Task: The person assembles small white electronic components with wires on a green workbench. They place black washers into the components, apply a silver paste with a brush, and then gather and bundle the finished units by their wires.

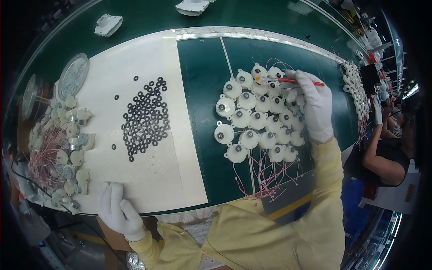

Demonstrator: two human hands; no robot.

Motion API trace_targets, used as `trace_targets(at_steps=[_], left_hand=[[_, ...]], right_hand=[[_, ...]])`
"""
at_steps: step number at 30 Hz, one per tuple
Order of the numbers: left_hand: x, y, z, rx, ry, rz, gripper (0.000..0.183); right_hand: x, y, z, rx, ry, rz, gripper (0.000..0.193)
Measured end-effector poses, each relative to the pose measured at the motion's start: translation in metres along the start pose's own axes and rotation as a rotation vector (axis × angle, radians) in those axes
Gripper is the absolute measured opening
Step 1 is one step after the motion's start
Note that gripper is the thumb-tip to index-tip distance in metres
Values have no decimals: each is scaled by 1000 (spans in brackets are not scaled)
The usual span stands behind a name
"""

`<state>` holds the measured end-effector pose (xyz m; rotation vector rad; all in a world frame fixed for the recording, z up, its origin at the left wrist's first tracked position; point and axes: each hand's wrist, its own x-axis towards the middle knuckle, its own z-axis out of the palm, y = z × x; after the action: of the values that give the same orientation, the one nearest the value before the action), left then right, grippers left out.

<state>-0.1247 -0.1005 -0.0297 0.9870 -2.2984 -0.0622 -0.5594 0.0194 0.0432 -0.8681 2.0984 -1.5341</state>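
My right hand (315,105), in a white glove, is closed around a thin brush (292,81) with a red handle. The brush points left, its tip at a round white motor (258,71) in the far row of a cluster. Several more white motors (240,118) stand close together there, each with a dark centre, and pink and white wires (265,180) trail toward me. My gloved left hand (118,211) lies at the table's near edge, fingers apart and holding nothing. Many small black rings (146,119) are spread on the white sheet beyond it.
At the left is a pile of wired motors (63,153), with a round clear lid (74,75) and a jar (36,96) behind it. White plastic parts (108,25) sit on the far green surface. More motors (355,92) lie at the far right, near another person's arm (375,148).
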Motion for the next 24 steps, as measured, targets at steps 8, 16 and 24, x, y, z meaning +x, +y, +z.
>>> trace_targets(at_steps=[8,16,24], left_hand=[[0,0,-2,11,1,11,32],[-2,-1,-2,13,-13,-9,32],[-2,1,-2,22,-4,-21,32]], right_hand=[[-4,-1,4,11,20,31,27],[-7,-4,-1,-8,23,31,27],[-9,-3,-8,98,127,-29,27]])
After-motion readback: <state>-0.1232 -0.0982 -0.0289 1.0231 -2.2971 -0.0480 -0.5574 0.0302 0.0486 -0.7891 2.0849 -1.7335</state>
